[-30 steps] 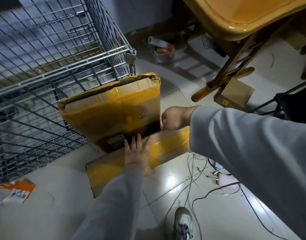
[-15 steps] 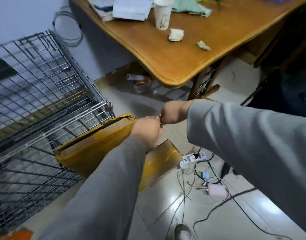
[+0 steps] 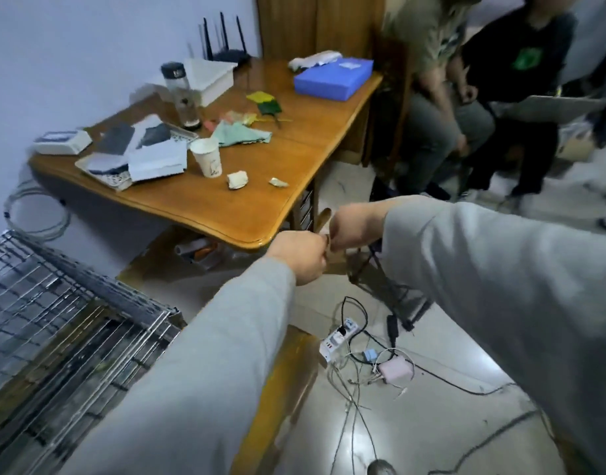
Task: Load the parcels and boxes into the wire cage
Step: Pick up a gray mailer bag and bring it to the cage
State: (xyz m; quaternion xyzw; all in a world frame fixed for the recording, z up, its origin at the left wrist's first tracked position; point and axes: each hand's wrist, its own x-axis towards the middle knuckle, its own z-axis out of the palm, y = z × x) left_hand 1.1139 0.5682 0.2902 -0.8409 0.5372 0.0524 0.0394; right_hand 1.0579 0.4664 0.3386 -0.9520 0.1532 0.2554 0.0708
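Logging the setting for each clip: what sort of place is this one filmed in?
Probably a small office or back room used for parcel handling, not a warehouse. A wooden table holds a paper cup and a router, a wire cage stands on the tiled floor, and a power strip lies among loose cables.

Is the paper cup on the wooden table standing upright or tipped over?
Upright. The paper cup stands on its base on the wooden table, open rim facing up.

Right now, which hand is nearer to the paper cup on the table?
Left. The left hand is just below-right of the paper cup; the right hand is further right.
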